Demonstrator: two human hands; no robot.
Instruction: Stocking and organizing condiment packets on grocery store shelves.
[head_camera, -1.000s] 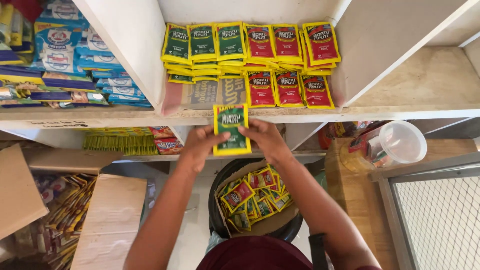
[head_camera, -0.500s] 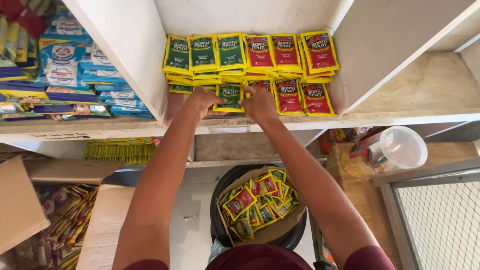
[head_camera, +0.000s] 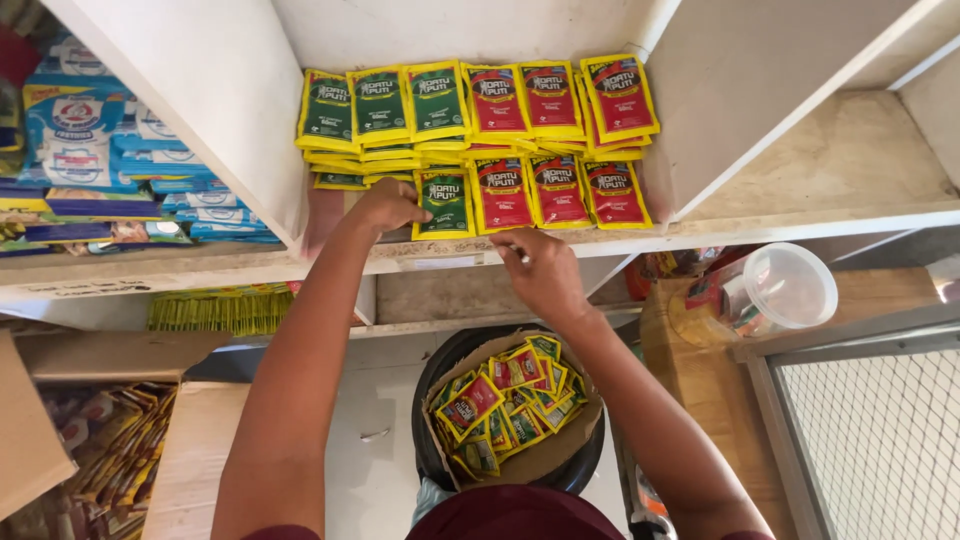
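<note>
Green and red sachets with yellow edges lie in two rows on a white shelf (head_camera: 700, 238). My left hand (head_camera: 385, 205) rests on the shelf with its fingertips touching the left edge of a green sachet (head_camera: 443, 203) at the left end of the front row. My right hand (head_camera: 540, 270) hovers at the shelf's front edge, fingers curled, holding nothing that I can see. Below my arms sits a black bucket (head_camera: 440, 370) with a brown bag (head_camera: 545, 460) full of loose red and green sachets.
Blue and white packets (head_camera: 90, 150) are stacked in the compartment to the left. A clear plastic tub (head_camera: 775, 290) stands on a wooden surface at the right. Cardboard boxes (head_camera: 190, 450) with snack packs lie at lower left. A wire mesh panel (head_camera: 880, 440) fills the lower right.
The green sachet that both hands held below the shelf edge a second ago now lies in the front row. My right hand has drawn back from it.
</note>
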